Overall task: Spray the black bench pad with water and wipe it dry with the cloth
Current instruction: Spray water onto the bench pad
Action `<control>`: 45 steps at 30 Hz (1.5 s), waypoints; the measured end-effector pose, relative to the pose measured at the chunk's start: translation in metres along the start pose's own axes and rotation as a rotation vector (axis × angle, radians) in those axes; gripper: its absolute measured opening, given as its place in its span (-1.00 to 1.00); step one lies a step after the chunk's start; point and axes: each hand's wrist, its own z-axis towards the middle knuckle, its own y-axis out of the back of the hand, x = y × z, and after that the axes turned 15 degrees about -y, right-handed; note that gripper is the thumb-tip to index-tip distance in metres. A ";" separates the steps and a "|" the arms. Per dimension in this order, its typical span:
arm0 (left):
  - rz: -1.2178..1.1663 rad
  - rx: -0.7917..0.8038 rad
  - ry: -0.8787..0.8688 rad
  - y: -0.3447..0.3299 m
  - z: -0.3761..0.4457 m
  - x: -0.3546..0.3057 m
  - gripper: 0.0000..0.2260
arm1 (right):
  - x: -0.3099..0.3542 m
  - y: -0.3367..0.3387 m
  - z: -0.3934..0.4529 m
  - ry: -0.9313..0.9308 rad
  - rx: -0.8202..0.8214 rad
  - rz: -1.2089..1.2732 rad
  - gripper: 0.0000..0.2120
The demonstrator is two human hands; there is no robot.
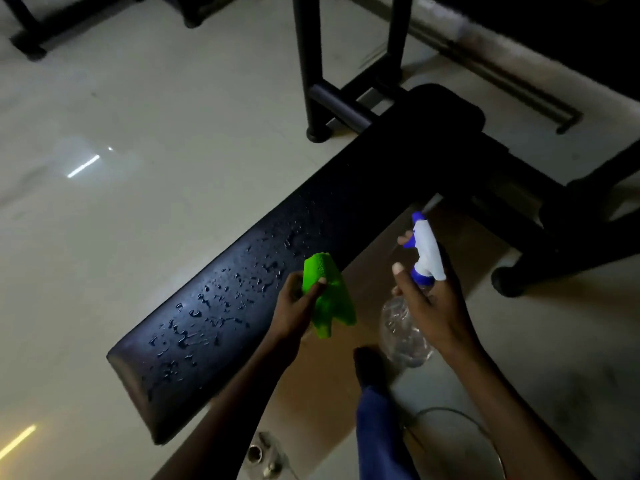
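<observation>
Black bench pad [242, 296] beaded with droplets runs diagonally at left, left hand [298, 308] pinching green cloth [329, 299] over its near edge, right hand [433, 299] curled round spray bottle [420, 271]; dim light risks missed wet patches.

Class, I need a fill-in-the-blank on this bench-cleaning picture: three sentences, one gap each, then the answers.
1. The left hand grips a ____ cloth.
2. The right hand holds a spray ____.
3. The black bench pad is dotted with water ____.

Missing words: green; bottle; droplets
</observation>
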 end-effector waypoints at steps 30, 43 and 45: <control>1.009 0.059 -0.029 0.019 0.155 0.061 -0.42 | -0.019 -0.108 0.236 -0.098 0.450 -0.352 -0.80; 1.047 0.003 0.086 0.084 0.088 0.097 -0.15 | 0.016 -0.145 0.178 -0.169 0.616 -0.565 -0.74; 1.038 0.059 0.115 0.092 0.082 0.102 -0.10 | 0.016 -0.152 0.171 -0.166 0.609 -0.557 -0.76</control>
